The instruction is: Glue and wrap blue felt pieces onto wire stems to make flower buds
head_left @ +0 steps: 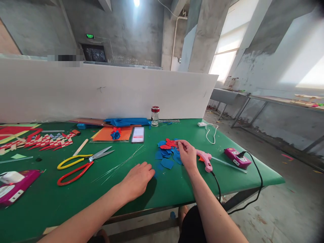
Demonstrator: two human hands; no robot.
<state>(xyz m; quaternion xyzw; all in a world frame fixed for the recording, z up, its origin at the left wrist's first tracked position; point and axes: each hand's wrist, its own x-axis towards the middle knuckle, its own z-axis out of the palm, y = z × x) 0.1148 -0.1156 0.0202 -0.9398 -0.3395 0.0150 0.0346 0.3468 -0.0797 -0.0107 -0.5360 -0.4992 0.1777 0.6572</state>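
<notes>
My left hand (pixel 141 177) hovers low over the green table with its fingers curled closed. A trace of blue shows beside its fingertips, but what it holds, if anything, is hidden. Thumb and fingers of my right hand (pixel 186 153) pinch together at the edge of a red paper piece (pixel 170 143) on top of the pile. Under and around it lie several loose blue paper pieces (pixel 167 164). Just right of that hand rests a pink glue gun (pixel 206 160), a clear glue stick (pixel 229 164) sticking out of its back.
Thin wires (pixel 124 163) and red-and-yellow-handled scissors (pixel 86 165) lie to the left. Behind are a phone (pixel 138 135), a red-and-blue paper flower (pixel 116 134) on orange sheets, and a lidded glass jar (pixel 155 117). A purple power strip (pixel 237 158) sits near the right edge, its black cord hanging down.
</notes>
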